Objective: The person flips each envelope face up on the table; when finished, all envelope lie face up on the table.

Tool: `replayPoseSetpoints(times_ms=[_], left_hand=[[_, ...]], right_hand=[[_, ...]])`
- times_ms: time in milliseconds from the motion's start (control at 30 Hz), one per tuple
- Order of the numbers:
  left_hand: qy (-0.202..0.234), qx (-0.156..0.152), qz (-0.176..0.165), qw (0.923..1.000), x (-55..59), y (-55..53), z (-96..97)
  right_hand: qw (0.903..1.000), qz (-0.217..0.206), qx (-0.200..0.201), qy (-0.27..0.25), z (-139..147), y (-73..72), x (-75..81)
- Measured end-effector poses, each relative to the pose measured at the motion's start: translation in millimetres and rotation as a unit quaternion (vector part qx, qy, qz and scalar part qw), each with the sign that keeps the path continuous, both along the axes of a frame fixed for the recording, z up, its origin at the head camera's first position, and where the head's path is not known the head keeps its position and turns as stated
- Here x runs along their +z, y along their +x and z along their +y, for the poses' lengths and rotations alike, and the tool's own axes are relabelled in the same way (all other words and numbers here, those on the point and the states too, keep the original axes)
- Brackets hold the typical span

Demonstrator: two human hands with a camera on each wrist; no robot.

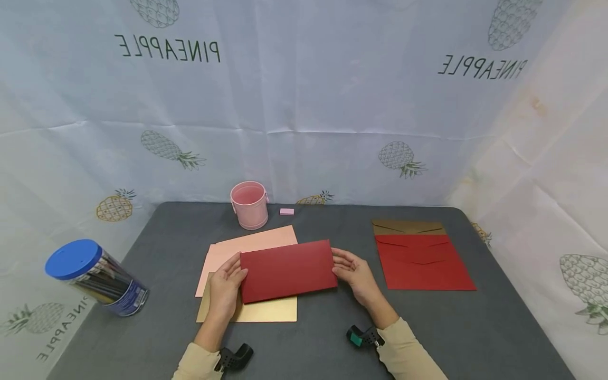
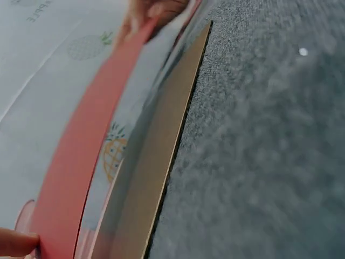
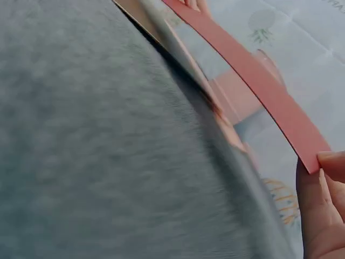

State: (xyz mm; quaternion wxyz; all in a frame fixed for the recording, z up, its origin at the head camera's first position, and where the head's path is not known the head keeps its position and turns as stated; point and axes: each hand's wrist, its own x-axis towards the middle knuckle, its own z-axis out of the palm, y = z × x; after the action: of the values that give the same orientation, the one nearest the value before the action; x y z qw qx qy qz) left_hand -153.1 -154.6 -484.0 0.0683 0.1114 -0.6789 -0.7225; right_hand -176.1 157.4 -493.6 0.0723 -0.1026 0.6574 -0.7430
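Observation:
A dark red envelope (image 1: pixel 287 272) is held up by both hands, its plain side showing in the head view. My left hand (image 1: pixel 224 293) pinches its left edge with the thumb in front. At the opposite edge, my right hand (image 1: pixel 358 279) grips it between thumb and fingers, plainly seen in the right wrist view, where the envelope (image 3: pixel 259 86) appears as a slanted red strip. Pink envelopes (image 1: pixel 254 240) and a gold envelope (image 1: pixel 273 312) lie beneath, partly hidden. The left wrist view shows a gap between the held envelope (image 2: pixel 81 140) and the gold envelope (image 2: pixel 167 124).
On the right of the grey table (image 1: pixel 332 338) lie red envelopes (image 1: pixel 423 269) overlapping a brown one (image 1: pixel 408 227). A pink bucket (image 1: pixel 250 208) and a small pink block (image 1: pixel 287 211) stand at the back. A blue-lidded jar of pencils (image 1: pixel 102 277) leans at the left.

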Motion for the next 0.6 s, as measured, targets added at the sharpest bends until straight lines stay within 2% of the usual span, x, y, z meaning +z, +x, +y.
replayPoseSetpoints(times_ms=[133,233,300,333,433,500,567,600], left_hand=[[-0.029,0.009,0.039,0.9988,8.4,-3.4,9.0],[-0.062,0.013,0.092,0.9938,20.3,-3.5,24.4],[-0.089,-0.003,0.136,0.9868,31.2,-2.3,39.5],[-0.101,-0.02,0.154,0.9826,37.3,-1.2,48.3],[-0.129,-0.104,0.204,0.9649,54.8,2.6,75.3],[-0.155,-0.157,0.223,0.9493,64.7,5.9,91.2],[-0.193,-0.188,0.239,0.933,72.1,9.5,103.5],[-0.213,-0.191,0.251,0.9247,75.0,11.3,108.3]], right_hand=[[0.9985,0.028,-0.028,-0.038,3,-0.6,16.4],[0.9954,0.053,-0.069,-0.04,3,1.2,32.3],[0.9918,0.075,-0.101,-0.021,0,3.2,43.0],[0.9894,0.09,-0.114,-0.007,-3,4.4,48.1],[0.9796,0.135,-0.146,0.027,-13,8.7,59.8],[0.9725,0.165,-0.158,0.043,-21,12.8,66.1],[0.9644,0.197,-0.168,0.055,-30,17.9,72.6],[0.9588,0.219,-0.169,0.063,-34,21.4,77.3]])
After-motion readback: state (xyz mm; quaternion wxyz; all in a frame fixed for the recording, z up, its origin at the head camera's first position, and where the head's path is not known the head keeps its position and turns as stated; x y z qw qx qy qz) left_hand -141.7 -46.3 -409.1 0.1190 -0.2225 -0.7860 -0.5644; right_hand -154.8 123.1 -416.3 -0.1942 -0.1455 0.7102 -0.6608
